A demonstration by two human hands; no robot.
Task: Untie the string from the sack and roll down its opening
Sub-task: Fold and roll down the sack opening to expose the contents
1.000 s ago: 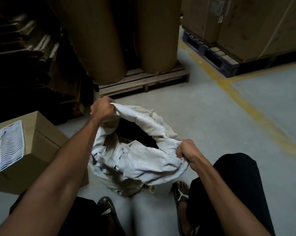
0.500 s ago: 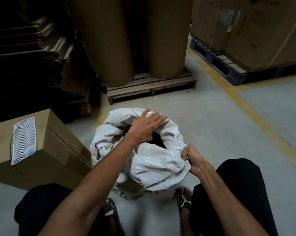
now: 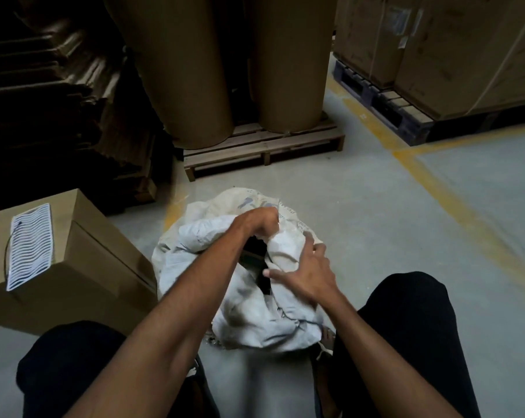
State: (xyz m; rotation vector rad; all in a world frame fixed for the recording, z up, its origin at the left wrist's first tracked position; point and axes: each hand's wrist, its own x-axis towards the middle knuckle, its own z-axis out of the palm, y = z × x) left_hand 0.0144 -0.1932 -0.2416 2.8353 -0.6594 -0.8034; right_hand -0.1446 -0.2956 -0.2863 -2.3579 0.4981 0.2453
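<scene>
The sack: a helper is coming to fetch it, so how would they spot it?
Find the wooden pallet carrying two tall brown rolls. On the floor before it sits the sack, right of a cardboard box. It alone is white, crumpled and open-mouthed.

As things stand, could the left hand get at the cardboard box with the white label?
Probably yes. The cardboard box sits on the floor just left of the sack, nothing lying between. But the left hand grips the sack's far rim, so it must let go first.
</scene>
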